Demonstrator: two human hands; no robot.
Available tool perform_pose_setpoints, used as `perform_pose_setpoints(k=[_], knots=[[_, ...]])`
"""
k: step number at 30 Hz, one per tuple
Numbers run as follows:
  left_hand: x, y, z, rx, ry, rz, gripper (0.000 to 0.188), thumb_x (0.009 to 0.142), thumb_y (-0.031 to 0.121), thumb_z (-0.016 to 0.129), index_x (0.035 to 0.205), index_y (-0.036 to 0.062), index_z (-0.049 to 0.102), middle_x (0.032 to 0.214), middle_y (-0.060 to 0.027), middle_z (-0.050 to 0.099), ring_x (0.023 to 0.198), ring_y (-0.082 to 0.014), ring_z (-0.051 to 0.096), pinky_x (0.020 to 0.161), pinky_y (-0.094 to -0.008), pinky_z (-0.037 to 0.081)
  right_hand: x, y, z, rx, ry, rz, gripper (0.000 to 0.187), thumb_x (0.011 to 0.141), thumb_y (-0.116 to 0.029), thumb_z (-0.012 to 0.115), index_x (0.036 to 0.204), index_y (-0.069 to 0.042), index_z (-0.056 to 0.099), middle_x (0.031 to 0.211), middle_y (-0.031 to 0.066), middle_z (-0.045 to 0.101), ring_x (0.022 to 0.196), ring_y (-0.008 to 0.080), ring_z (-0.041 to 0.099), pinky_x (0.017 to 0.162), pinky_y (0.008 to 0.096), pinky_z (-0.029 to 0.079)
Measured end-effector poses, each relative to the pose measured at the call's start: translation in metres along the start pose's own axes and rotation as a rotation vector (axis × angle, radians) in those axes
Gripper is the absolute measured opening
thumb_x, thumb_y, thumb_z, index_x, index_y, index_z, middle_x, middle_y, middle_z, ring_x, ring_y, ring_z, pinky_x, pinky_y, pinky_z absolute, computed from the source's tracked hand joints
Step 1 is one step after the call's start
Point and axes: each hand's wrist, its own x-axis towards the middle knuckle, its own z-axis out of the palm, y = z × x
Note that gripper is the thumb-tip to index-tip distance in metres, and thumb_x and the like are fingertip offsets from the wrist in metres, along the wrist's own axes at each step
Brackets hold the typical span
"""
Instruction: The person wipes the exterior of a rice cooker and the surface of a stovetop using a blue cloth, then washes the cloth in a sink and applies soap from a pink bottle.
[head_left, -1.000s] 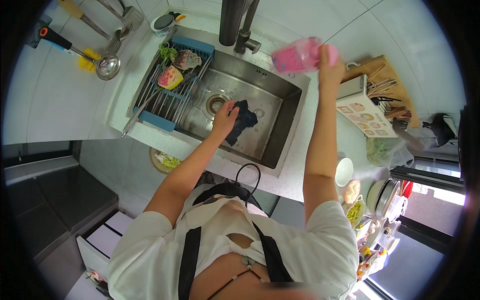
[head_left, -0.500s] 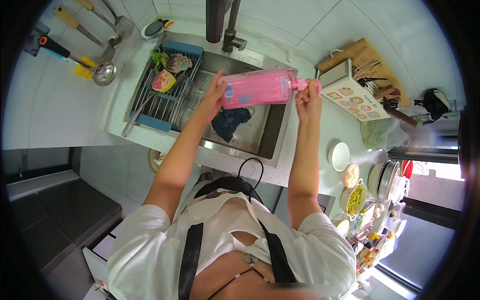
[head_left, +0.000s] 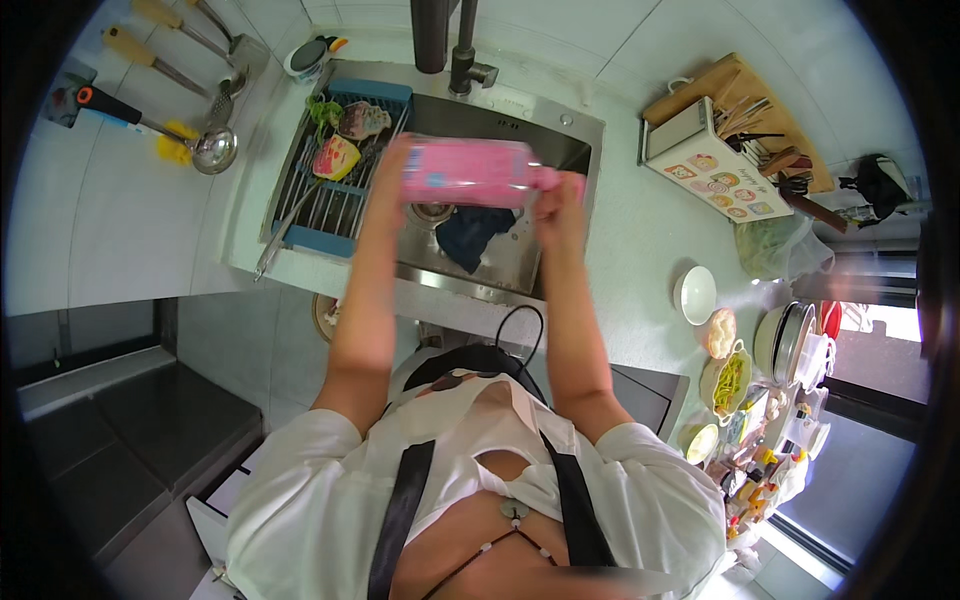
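Observation:
A large pink pump bottle (head_left: 470, 172) lies sideways in the air over the sink (head_left: 520, 285). My left hand (head_left: 390, 172), smeared by motion, grips its base end. Around the narrow neck and pump at the other end, my right hand (head_left: 560, 205) is closed. Below the bottle, a crumpled dark blue cloth (head_left: 472, 238) rests on the basin floor beside the drain (head_left: 432, 212). The bottle hides part of the basin behind it.
Left in the sink sits a drying rack (head_left: 320, 240) with a yellow-and-pink sponge (head_left: 336, 158) and greens. A dark faucet (head_left: 463, 60) stands behind. Rightward are a utensil holder (head_left: 715, 175), a white bowl (head_left: 695, 295) and several dishes. Ladles (head_left: 214, 150) hang on the left wall.
Both hands have carried the pink bottle leftward over the sink, and it is blurred now. My right hand has come in from the counter side to above the basin's right part.

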Motion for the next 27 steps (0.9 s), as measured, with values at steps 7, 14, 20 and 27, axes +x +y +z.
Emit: perform_pose_setpoints(k=[7,14,20,27], knots=[[0.011,-0.002,-0.052,0.002,0.052,-0.176,0.038,0.086,0.038,0.050,0.109,0.0071,0.052,0.102,-0.0056,0.056,0.094,-0.0166,0.055,0.077,-0.0337,0.046,-0.002,0.035,0.001,0.175,0.180,0.309,0.019,0.085,-0.020,0.058,0.071,-0.015,0.047,0.056,-0.0043,0.039,0.042,0.0050,0.032,0.036,0.0169,0.024],[-0.026,-0.045,0.012,0.342,0.141,-0.076,0.043,0.086,0.044,0.048,0.114,0.0115,0.051,0.115,-0.0054,0.053,0.110,-0.0170,0.045,0.096,-0.0333,0.033,0.024,-0.024,-0.046,-0.012,0.131,0.197,0.014,0.086,-0.018,0.056,0.076,-0.013,0.048,0.055,-0.0059,0.038,0.041,-0.0002,0.029,0.033,0.0144,0.020],[-0.001,-0.054,-0.047,-0.085,0.065,-0.131,0.047,0.088,0.045,0.045,0.119,0.0106,0.046,0.116,-0.0080,0.052,0.107,-0.0193,0.051,0.089,-0.0368,0.043,0.011,-0.005,0.014,-0.167,0.069,0.139,0.015,0.088,-0.020,0.055,0.079,-0.012,0.046,0.056,-0.0052,0.039,0.044,0.0049,0.033,0.036,0.0192,0.025],[-0.019,-0.079,-0.014,-0.364,0.007,-0.478,0.051,0.090,0.044,0.041,0.128,0.0090,0.040,0.128,-0.0097,0.045,0.116,-0.0243,0.044,0.094,-0.0419,0.037,0.018,-0.045,0.059,-0.679,-0.063,-0.012,0.018,0.087,-0.023,0.055,0.085,-0.006,0.057,0.061,-0.0030,0.045,0.046,0.0063,0.035,0.040,0.0216,0.028]])
